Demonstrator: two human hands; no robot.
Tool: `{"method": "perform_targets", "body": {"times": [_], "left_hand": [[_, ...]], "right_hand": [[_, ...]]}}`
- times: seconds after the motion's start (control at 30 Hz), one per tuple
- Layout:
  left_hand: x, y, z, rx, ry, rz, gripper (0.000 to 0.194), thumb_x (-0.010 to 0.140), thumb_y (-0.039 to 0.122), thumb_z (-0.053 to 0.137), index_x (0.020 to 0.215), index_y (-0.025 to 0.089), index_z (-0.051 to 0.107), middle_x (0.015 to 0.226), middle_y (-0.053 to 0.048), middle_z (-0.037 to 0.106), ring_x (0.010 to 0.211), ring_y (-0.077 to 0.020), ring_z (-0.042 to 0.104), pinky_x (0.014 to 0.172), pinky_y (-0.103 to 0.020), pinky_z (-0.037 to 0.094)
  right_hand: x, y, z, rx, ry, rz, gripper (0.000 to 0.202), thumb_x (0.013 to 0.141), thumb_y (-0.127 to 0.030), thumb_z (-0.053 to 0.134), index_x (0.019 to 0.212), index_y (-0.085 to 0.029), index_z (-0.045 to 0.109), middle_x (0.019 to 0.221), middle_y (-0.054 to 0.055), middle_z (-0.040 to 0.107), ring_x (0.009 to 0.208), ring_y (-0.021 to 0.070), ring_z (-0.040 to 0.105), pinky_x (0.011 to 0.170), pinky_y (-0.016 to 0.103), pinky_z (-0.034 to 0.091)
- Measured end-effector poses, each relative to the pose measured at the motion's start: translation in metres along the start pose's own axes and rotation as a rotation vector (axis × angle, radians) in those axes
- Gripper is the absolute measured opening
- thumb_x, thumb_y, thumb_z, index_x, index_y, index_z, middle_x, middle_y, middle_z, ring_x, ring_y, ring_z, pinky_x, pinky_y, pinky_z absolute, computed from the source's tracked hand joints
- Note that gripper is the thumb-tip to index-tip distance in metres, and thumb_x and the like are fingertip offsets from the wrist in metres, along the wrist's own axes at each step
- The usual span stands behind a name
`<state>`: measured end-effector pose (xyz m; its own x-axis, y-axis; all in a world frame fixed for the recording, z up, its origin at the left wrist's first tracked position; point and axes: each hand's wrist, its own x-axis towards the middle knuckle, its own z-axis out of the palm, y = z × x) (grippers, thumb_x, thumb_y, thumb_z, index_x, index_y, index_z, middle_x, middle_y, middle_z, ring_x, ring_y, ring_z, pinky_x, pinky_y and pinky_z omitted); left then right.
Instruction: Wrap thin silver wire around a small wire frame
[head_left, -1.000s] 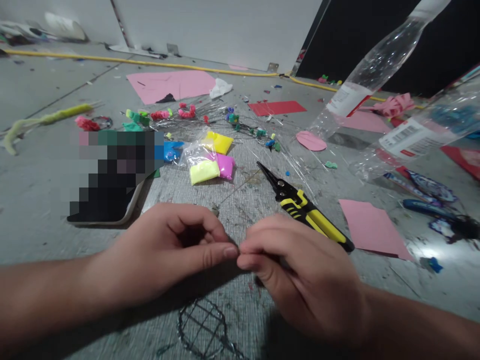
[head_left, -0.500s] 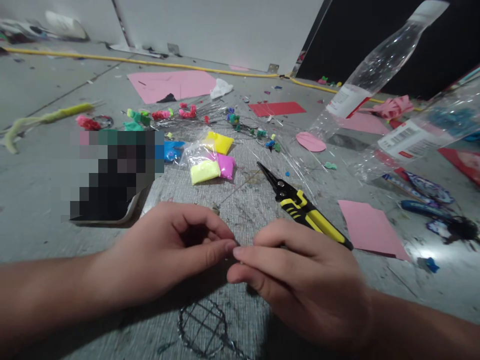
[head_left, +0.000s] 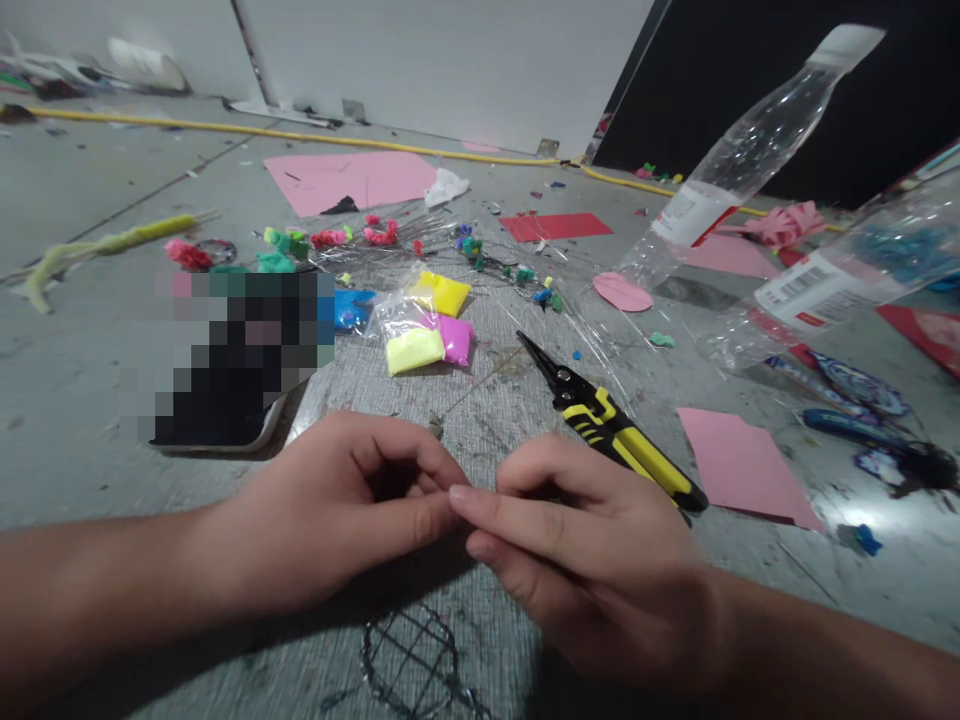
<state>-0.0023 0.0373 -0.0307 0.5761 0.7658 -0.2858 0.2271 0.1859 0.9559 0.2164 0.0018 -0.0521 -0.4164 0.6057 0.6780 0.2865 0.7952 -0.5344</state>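
My left hand (head_left: pixel 337 520) has its thumb and index finger pinched together in front of me. Touching its fingertips from the right is my right hand (head_left: pixel 592 550), its fingers bent and pressed close. Whatever lies between the fingertips is too small or hidden to make out. Below the hands, a round twisted-wire piece with a crossed wire grid (head_left: pixel 412 660) lies on the grey surface. Black and yellow pliers (head_left: pixel 600 420) rest just beyond my right hand. A thin wire (head_left: pixel 484 380) lies beyond the fingertips.
A phone (head_left: pixel 217 390) lies at the left. Colored clay packets (head_left: pixel 416 350) sit in the middle, with fuzzy wire pieces behind them. Two clear bottles stand at the right, one near (head_left: pixel 810 290), one farther (head_left: pixel 697 210). Pink paper (head_left: pixel 742 465) lies right of the pliers.
The right hand's index fingertip has shifted slightly left, over the left thumb tip, and its thumb sits a little lower relative to it. The whole view has moved slightly.
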Motion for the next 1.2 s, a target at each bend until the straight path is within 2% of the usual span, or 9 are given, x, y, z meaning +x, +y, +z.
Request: {"method": "perform_targets", "body": {"times": [0.23, 0.43, 0.53, 0.8, 1.03, 1.13, 1.2], "left_hand": [[0.001, 0.001, 0.002, -0.01, 0.009, 0.008, 0.014, 0.085, 0.03, 0.079, 0.078, 0.018, 0.079, 0.066, 0.001, 0.071, 0.057, -0.0096, 0.058, 0.049, -0.014, 0.045], [0.001, -0.001, 0.0, 0.043, -0.013, 0.0, 0.017, 0.087, 0.034, 0.078, 0.08, 0.018, 0.078, 0.067, 0.001, 0.071, 0.057, -0.0103, 0.059, 0.049, -0.016, 0.045], [0.0, -0.001, 0.0, 0.075, 0.001, 0.014, 0.017, 0.086, 0.035, 0.078, 0.081, 0.018, 0.079, 0.07, 0.0, 0.073, 0.06, -0.0119, 0.062, 0.053, -0.018, 0.048], [0.0, -0.001, -0.001, 0.116, -0.003, 0.032, 0.018, 0.089, 0.034, 0.075, 0.082, 0.018, 0.078, 0.069, 0.001, 0.071, 0.06, -0.0113, 0.061, 0.053, -0.017, 0.047], [0.0, -0.003, 0.0, 0.07, 0.003, 0.027, 0.017, 0.088, 0.033, 0.077, 0.082, 0.018, 0.077, 0.067, 0.001, 0.069, 0.057, -0.0107, 0.058, 0.049, -0.017, 0.045], [0.0, -0.002, 0.001, 0.039, 0.052, 0.028, 0.017, 0.088, 0.032, 0.078, 0.08, 0.018, 0.075, 0.065, 0.002, 0.067, 0.056, -0.01, 0.056, 0.049, -0.016, 0.044], [0.001, -0.003, 0.001, 0.037, 0.084, 0.058, 0.015, 0.088, 0.032, 0.078, 0.081, 0.018, 0.075, 0.068, 0.001, 0.068, 0.059, -0.0103, 0.058, 0.051, -0.016, 0.046]], "right_hand": [[-0.001, 0.003, 0.002, 0.061, -0.003, 0.024, 0.016, 0.096, -0.004, 0.072, 0.106, -0.007, 0.084, 0.086, 0.006, 0.071, 0.073, 0.0111, 0.066, 0.066, 0.021, 0.059], [0.001, 0.005, -0.002, 0.062, 0.006, 0.058, 0.006, 0.094, -0.007, 0.079, 0.099, -0.008, 0.081, 0.087, 0.004, 0.072, 0.075, 0.0083, 0.068, 0.071, 0.015, 0.059], [0.002, 0.004, -0.002, 0.035, 0.007, 0.044, 0.004, 0.093, -0.007, 0.079, 0.093, -0.011, 0.079, 0.088, 0.004, 0.073, 0.076, 0.0088, 0.069, 0.073, 0.017, 0.06], [0.001, 0.003, 0.0, -0.01, 0.007, 0.024, 0.012, 0.093, -0.005, 0.074, 0.098, -0.015, 0.078, 0.089, 0.006, 0.076, 0.075, 0.0134, 0.073, 0.067, 0.024, 0.063], [0.003, 0.002, -0.002, 0.014, 0.006, 0.114, 0.014, 0.094, -0.009, 0.071, 0.102, -0.021, 0.074, 0.088, 0.002, 0.077, 0.071, 0.0133, 0.07, 0.063, 0.025, 0.058], [0.007, -0.003, -0.004, -0.022, -0.073, 0.199, 0.014, 0.092, -0.007, 0.063, 0.094, -0.019, 0.071, 0.076, -0.001, 0.07, 0.064, 0.0123, 0.063, 0.058, 0.025, 0.05], [0.011, -0.008, -0.008, -0.12, -0.202, 0.3, 0.016, 0.089, -0.006, 0.059, 0.082, -0.018, 0.067, 0.07, -0.002, 0.063, 0.06, 0.0122, 0.057, 0.053, 0.027, 0.043]]}}
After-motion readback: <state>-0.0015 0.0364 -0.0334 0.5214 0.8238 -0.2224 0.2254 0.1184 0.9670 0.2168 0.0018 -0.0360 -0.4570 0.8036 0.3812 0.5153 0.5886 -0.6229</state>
